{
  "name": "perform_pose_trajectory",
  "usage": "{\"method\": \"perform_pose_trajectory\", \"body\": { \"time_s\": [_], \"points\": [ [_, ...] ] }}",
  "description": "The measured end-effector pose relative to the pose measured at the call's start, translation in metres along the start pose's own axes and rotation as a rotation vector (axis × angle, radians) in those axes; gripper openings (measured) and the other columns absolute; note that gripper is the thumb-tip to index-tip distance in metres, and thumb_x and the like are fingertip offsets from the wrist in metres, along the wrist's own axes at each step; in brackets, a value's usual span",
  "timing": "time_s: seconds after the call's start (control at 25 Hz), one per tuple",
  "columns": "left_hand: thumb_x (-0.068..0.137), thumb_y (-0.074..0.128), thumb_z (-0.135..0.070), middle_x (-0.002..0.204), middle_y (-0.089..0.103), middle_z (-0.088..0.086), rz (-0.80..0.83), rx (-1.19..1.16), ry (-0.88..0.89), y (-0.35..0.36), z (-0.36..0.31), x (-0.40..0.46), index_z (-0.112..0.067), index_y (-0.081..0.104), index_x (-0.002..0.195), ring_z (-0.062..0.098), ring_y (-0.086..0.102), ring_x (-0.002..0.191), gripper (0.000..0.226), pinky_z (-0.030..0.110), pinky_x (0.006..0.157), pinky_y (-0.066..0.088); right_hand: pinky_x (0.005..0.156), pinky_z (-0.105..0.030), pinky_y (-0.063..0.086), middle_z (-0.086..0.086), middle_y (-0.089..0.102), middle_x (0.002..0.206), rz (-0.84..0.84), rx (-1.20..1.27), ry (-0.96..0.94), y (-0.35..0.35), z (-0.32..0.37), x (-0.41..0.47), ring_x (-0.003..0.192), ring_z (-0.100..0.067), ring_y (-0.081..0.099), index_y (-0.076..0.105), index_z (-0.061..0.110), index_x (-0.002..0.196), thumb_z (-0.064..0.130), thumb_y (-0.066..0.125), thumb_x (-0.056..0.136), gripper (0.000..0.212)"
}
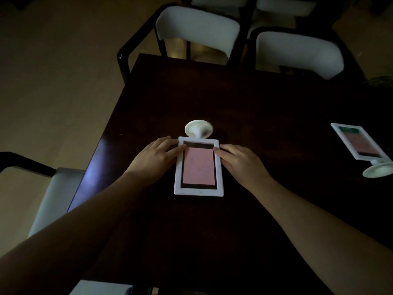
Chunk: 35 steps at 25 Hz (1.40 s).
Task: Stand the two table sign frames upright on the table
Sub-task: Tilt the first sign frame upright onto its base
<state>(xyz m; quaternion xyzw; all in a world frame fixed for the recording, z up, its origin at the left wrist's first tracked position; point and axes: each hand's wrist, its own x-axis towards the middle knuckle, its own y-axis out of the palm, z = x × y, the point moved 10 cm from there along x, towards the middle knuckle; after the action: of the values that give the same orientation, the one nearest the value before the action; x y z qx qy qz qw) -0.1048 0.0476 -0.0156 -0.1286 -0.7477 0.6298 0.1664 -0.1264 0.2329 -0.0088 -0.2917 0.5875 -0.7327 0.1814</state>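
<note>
White frame between flat hands

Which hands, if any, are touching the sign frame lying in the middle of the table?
Touching, both: the head view shows left hand and right hand fingertips resting on the centre frame's side edges.

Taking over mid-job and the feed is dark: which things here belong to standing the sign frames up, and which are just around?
Job:
- near frame, lying flat, base pointing away
- far frame, also lying down, at the right
- left hand and right hand, one at each side of the near frame
- table

Just around:
- white chairs around the table
</note>
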Motion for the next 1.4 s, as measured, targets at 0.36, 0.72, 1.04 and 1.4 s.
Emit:
{"method": "perform_pose_trajectory", "body": {
  "time_s": [0.36,0.72,1.04,1.4],
  "points": [
    [0.097,0.061,-0.016,0.124,0.066,0.008,-0.085,-0.296,-0.099,-0.039,0.020,0.017,-0.015,0.061,0.133,0.031,0.054,0.115,0.036,0.048,0.091,0.048,0.074,-0.042,0.055,-0.009,0.073,0.106,-0.162,0.342,0.177,-0.042,-0.010,0.025,0.092,-0.026,0.069,0.070,0.010,0.119,0.011,0.063,0.095,0.025],
    [0.104,0.045,-0.030,0.101,0.069,0.006,-0.032,-0.504,-0.324,-0.028,0.036,0.041,-0.012,0.064,0.106,0.025,0.060,0.093,0.026,0.048,0.080,0.050,0.050,-0.026,0.035,0.016,0.056,0.069,-0.098,0.425,0.454,-0.013,-0.039,0.038,0.060,-0.002,0.055,0.069,0.016,0.092,0.023,0.059,0.097,0.013],
    [0.090,0.052,-0.064,0.158,0.035,0.012,0.043,-0.227,-0.505,0.005,0.037,0.004,-0.017,0.025,0.154,0.034,0.024,0.147,0.083,0.056,0.113,0.032,0.099,-0.039,0.043,-0.005,0.052,0.146,0.080,0.400,0.651,0.021,-0.038,0.000,0.132,-0.024,0.048,0.045,0.017,0.145,0.052,0.051,0.096,0.061],
    [0.084,0.017,-0.075,0.169,-0.005,0.002,0.253,-0.022,-0.318,0.068,-0.041,-0.018,-0.024,-0.001,0.158,0.029,-0.021,0.150,0.092,0.063,0.119,0.000,0.119,-0.045,-0.005,0.002,-0.007,0.167,0.447,0.187,0.326,0.075,0.035,-0.019,0.149,-0.015,-0.015,-0.002,0.026,0.158,0.070,0.007,0.093,0.078]
  ]
}}
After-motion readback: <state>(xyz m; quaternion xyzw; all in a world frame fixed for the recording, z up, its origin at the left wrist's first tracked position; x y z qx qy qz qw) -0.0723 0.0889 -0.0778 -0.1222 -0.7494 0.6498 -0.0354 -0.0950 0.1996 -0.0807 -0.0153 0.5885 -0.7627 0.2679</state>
